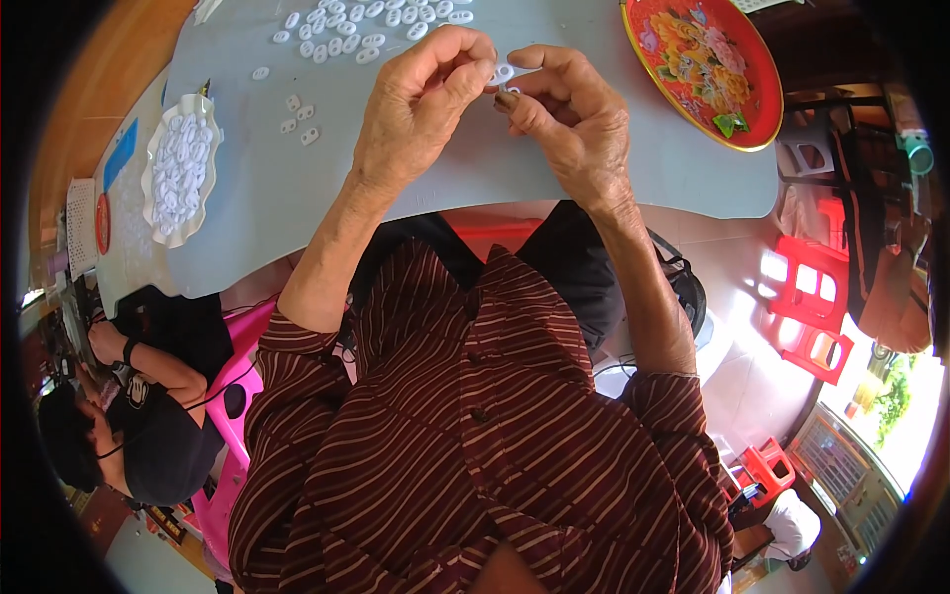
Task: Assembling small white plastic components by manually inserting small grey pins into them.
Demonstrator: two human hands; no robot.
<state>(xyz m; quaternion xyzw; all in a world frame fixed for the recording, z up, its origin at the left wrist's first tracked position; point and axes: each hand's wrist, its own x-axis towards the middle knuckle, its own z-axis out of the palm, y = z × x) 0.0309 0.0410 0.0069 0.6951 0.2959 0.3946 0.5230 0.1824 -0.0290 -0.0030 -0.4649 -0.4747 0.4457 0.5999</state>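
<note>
My left hand point(421, 104) and my right hand point(579, 119) meet above the far part of the grey table. Between their fingertips is a small white plastic piece point(504, 74) with round holes. Thumb and fingers of my left hand pinch its left end; my right hand grips the other side, its thumb bent below. The fingers hide part of the piece. Beyond my left hand lie several loose white oval pieces point(346, 44), each with two holes. A few squarer white pieces point(309, 136) rest nearer, left of my left forearm.
A scalloped white dish point(155, 213) full of small white pieces stands at the table's left. At the far right sits a red floral tray point(762, 99) with a gold rim. Another person point(163, 416) sits at the left by a pink chair point(230, 436). Red stools point(811, 282) stand at right.
</note>
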